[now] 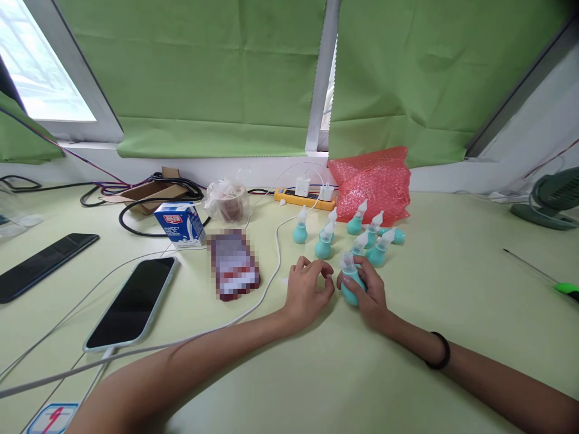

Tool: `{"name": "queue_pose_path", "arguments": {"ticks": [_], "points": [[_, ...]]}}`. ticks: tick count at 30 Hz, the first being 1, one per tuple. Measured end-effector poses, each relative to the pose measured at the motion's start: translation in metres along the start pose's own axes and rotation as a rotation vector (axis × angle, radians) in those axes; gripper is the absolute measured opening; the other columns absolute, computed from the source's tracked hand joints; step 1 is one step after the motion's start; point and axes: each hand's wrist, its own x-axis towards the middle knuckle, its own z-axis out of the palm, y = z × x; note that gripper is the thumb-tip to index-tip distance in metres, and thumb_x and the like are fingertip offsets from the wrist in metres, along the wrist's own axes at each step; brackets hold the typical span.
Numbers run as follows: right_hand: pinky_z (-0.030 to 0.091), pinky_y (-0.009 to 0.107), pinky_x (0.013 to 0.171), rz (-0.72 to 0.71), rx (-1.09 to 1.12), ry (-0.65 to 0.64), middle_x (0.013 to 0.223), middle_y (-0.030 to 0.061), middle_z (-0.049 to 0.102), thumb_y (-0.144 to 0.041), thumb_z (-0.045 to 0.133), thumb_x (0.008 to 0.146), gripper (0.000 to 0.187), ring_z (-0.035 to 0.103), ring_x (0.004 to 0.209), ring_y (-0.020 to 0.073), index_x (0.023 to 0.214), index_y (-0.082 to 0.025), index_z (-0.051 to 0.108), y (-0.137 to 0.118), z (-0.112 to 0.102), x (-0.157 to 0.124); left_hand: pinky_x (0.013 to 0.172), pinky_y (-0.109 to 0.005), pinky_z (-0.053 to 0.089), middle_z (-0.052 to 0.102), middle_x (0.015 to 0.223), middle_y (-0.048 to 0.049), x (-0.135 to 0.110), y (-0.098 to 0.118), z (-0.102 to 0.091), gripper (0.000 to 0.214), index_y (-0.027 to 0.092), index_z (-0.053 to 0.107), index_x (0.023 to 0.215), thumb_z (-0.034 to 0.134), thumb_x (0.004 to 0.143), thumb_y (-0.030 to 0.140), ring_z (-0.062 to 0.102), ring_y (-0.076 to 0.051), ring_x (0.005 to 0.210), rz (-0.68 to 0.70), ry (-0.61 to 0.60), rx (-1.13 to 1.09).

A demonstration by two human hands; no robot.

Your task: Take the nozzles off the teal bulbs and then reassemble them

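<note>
My right hand (368,295) is wrapped around a teal nasal aspirator bulb (351,292) with a clear collar on top, held just above or on the table. To its left, my left hand (308,290) has its fingers curled and thumb near the index finger in a pinch. A small pale bit may be between those fingertips, too small to name. Behind the hands stand several teal nasal aspirators with clear pointed tips, among them one at the left (300,232) and one in the middle (322,246). Another aspirator (394,235) lies on its side.
Red bubble wrap (373,187) and an orange power strip (303,199) lie at the back. On the left are a milk drink carton (181,224), phones, including one charging (133,304), and a white cable (277,265). A green-handled screwdriver (565,289) lies at right.
</note>
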Motion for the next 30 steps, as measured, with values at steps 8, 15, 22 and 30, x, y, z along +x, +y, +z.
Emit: {"name": "queue_pose_path", "arguments": {"ticks": [8, 15, 22, 30], "points": [[0.039, 0.025, 0.055, 0.039, -0.019, -0.03, 0.061, -0.0021, 0.052, -0.034, 0.046, 0.077, 0.02, 0.05, 0.058, 0.0138, 0.091, -0.02, 0.043, -0.001, 0.0, 0.003, 0.058, -0.03, 0.028, 0.063, 0.074, 0.0006, -0.001, -0.002, 0.002, 0.015, 0.022, 0.058, 0.067, 0.051, 0.066, 0.009, 0.043, -0.019, 0.075, 0.023, -0.053, 0.129], [0.039, 0.024, 0.056, 0.057, 0.009, -0.071, 0.056, -0.0042, 0.048, -0.033, 0.044, 0.078, 0.017, 0.049, 0.057, 0.0132, 0.089, -0.02, 0.043, -0.004, 0.0, 0.005, 0.061, -0.031, 0.031, 0.06, 0.075, -0.001, -0.001, -0.002, 0.002, 0.018, 0.022, 0.058, 0.074, 0.049, 0.065, 0.008, 0.043, -0.02, 0.077, 0.002, -0.061, 0.114], [0.039, 0.024, 0.055, 0.045, -0.005, -0.162, 0.06, -0.0025, 0.052, -0.033, 0.041, 0.079, 0.019, 0.049, 0.058, 0.0133, 0.092, -0.02, 0.042, -0.006, 0.0, 0.007, 0.067, -0.031, 0.035, 0.054, 0.078, -0.0013, -0.002, 0.0, -0.002, 0.021, 0.02, 0.046, 0.081, 0.041, 0.066, 0.005, 0.044, -0.017, 0.077, -0.067, 0.009, -0.083], [0.036, 0.026, 0.056, -0.274, -0.257, -0.254, 0.069, 0.0005, 0.049, -0.019, 0.043, 0.074, 0.007, 0.042, 0.061, 0.0137, 0.081, -0.02, 0.045, -0.015, 0.0, 0.006, 0.072, -0.028, 0.036, 0.046, 0.086, -0.0036, -0.004, 0.004, -0.012, 0.023, 0.019, 0.041, 0.091, 0.05, 0.071, 0.027, 0.042, -0.017, 0.082, 0.012, 0.07, -0.295]]}}
